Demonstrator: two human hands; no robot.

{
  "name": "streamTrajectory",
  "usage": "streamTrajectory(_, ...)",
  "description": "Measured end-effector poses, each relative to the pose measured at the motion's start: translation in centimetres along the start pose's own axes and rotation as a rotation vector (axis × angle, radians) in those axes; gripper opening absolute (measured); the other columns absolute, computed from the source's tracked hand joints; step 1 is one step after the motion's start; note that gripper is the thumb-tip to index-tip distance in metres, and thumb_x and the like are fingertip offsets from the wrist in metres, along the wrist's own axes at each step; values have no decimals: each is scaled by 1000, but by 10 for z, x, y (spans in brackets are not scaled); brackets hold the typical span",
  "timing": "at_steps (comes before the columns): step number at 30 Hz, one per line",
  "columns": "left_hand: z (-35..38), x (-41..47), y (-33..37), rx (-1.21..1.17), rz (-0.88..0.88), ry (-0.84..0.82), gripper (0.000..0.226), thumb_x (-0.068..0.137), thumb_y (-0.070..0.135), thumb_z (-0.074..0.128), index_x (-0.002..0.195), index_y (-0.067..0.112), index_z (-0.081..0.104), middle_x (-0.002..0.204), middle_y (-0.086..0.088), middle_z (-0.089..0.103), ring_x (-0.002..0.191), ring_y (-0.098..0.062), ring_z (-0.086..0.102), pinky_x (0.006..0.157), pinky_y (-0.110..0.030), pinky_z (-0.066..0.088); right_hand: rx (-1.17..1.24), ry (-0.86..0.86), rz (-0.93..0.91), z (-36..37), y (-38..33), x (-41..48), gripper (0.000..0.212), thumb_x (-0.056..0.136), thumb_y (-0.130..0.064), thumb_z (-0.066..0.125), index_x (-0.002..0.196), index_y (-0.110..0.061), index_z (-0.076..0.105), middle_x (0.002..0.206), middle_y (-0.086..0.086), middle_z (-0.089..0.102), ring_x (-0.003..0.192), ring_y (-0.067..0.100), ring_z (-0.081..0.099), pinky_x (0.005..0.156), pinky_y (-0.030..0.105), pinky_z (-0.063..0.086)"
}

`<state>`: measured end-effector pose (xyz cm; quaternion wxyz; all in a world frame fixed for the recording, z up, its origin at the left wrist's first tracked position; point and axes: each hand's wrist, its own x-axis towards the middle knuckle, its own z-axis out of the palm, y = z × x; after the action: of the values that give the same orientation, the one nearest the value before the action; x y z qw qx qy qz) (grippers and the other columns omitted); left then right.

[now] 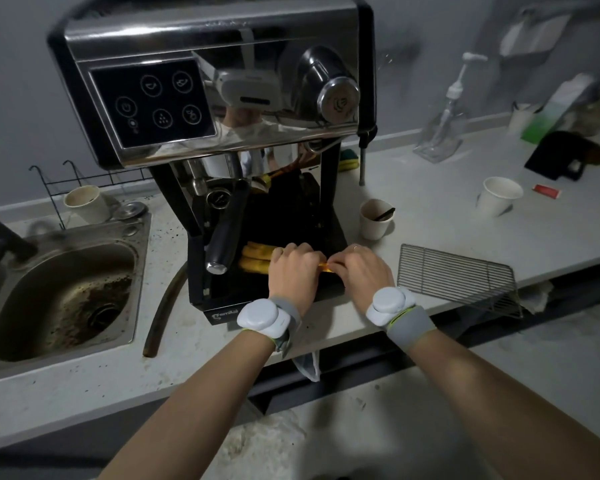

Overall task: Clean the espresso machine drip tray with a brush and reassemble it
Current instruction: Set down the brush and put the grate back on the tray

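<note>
The only writing you can partly read is a pale script logo [225, 314] on the black front lip of the espresso machine [201, 98], starting "Gemi"; the rest is blurred. The machine's glossy black touch panel [153, 102] carries five round white icons, no words.

The drip tray [222, 289] sits in the machine's base, a black, shallow, rectangular plastic basin with its grate off and its open side up. Its long axis runs across the machine's front. A yellow object [255, 259], ridged and soft-looking, lies inside it, stretched along that same axis below the black portafilter handle [226, 233].

Your left hand [293, 268] is curled over the tray's front right part, fingers bent and closed onto the yellow object. Your right hand [362, 270] is just beside it at the tray's right front corner, its fingertips pinched on a small orange piece [326, 268] between the two hands. What that piece is, you cannot tell.

The metal wire grate [454, 275], a flat rectangle of thin parallel bars, rests on the pale speckled counter [430, 216] right of the machine, overhanging the counter's front edge. A stained paper cup [376, 220] stands beside the machine's right flank. Left of the machine is the stainless sink [63, 299], its basin dark with coffee grounds.
</note>
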<state>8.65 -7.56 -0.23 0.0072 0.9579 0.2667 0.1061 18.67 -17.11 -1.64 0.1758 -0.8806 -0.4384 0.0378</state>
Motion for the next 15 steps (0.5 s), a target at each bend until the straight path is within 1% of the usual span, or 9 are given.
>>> streamTrajectory(4, 2, -2, 7, -38, 57, 12, 29, 99, 22, 50, 120, 33, 67, 118, 3, 63, 113, -25, 52, 90, -36, 37, 35, 31, 45, -6, 4, -13, 25, 99, -35, 51, 113, -29, 71, 112, 3, 61, 106, 24, 58, 80, 36, 49)
streamTrajectory(9, 6, 2, 25, -76, 131, 24, 25, 98, 23, 51, 114, 30, 69, 116, 3, 62, 111, -25, 51, 88, -34, 38, 103, 100, 114, -13, 18, -30, 24, 98, -35, 54, 112, -27, 72, 112, 4, 63, 98, 29, 63, 77, 37, 50)
streamTrajectory(12, 9, 5, 36, -96, 168, 33, 24, 97, 21, 52, 112, 30, 69, 115, 2, 62, 112, -25, 50, 89, -33, 38, 129, 92, 140, -15, 30, -35, 25, 99, -35, 53, 115, -26, 70, 114, 5, 63, 101, 30, 62, 80, 38, 51)
streamTrajectory(15, 11, 11, 49, -93, 198, 32, 27, 96, 19, 51, 114, 29, 68, 117, 1, 61, 112, -26, 50, 89, -33, 38, 168, 82, 166, -17, 44, -33, 26, 98, -31, 55, 117, -21, 69, 115, 8, 65, 108, 30, 60, 86, 38, 48)
